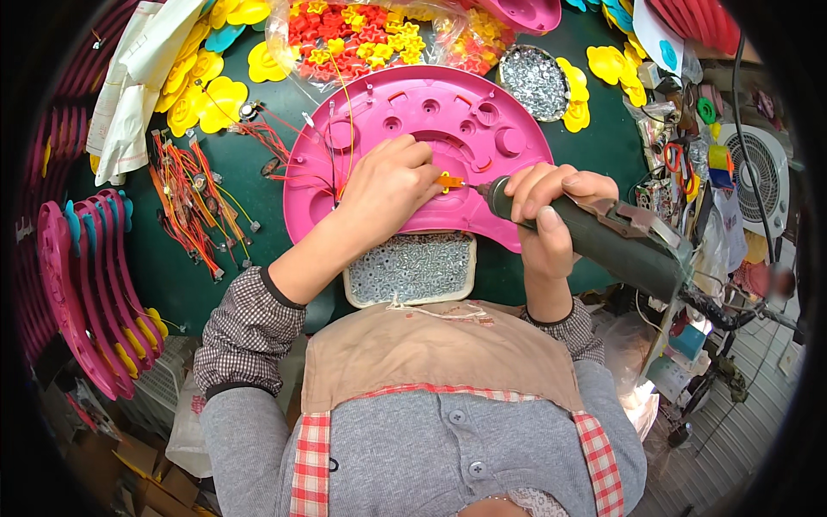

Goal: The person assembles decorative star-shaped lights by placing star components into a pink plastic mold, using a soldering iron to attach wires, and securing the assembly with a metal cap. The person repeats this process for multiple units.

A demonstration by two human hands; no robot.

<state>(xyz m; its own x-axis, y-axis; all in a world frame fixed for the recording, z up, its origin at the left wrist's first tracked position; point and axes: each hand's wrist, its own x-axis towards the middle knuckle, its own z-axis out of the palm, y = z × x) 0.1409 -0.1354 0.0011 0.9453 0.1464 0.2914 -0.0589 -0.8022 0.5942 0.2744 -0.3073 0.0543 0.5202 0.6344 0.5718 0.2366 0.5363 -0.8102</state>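
At the far left, pink curved shells (82, 293) stand stacked on edge, packed close so they take little room. Right of them, red and orange wire bundles (194, 198) lie loose on the green table (258, 250), within reach of the left hand. Above them sit yellow flower pieces (207, 95) and a clear bag (370, 34) of red and yellow parts.

The pink half-round panel (431, 129) lies flat at the centre of the table, its inside face up. The left hand (388, 189) rests on it, fingers curled down and pressing a small orange part (450, 182) against the plastic, seemingly to keep it from turning. A tray of screws (412, 269) sits just below the panel, close to the body for easy picking.

The right hand (547, 215) is clenched around a dark electric screwdriver (594, 233), held nearly level, its tip meeting the orange part. Its cable runs off to the right. A second dish of screws (534, 82) lies beyond the panel, and a small fan (758, 172) stands at the far right.
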